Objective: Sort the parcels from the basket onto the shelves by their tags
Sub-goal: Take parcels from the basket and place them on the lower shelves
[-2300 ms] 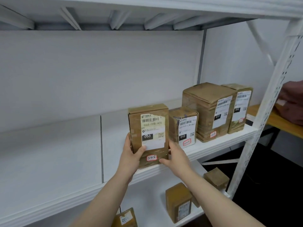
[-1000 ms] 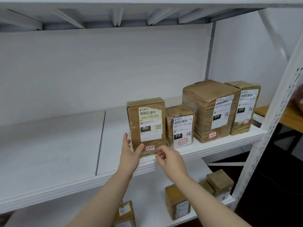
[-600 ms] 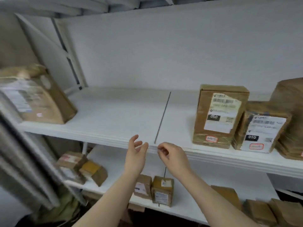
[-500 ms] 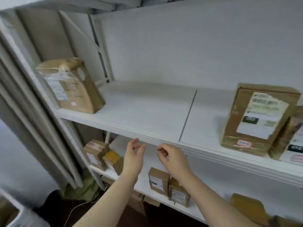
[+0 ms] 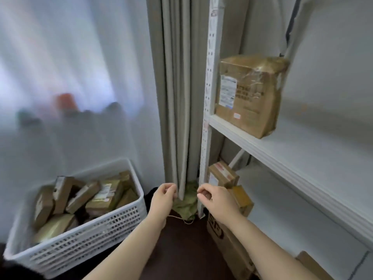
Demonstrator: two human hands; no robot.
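In the head view, both hands hang empty at lower centre of the frame. The left hand point(image 5: 163, 196) and the right hand point(image 5: 215, 200) each have fingers loosely curled, touching nothing, a gap between them. At lower left stands the white basket point(image 5: 84, 241), filled with brown parcels point(image 5: 101, 197). On the right, the white shelves point(image 5: 282, 158) carry a large taped parcel point(image 5: 250, 93) at upper right, and smaller boxes point(image 5: 222, 174) on the level below, just beyond the right hand. A grey curtain point(image 5: 177, 87) hangs at centre.
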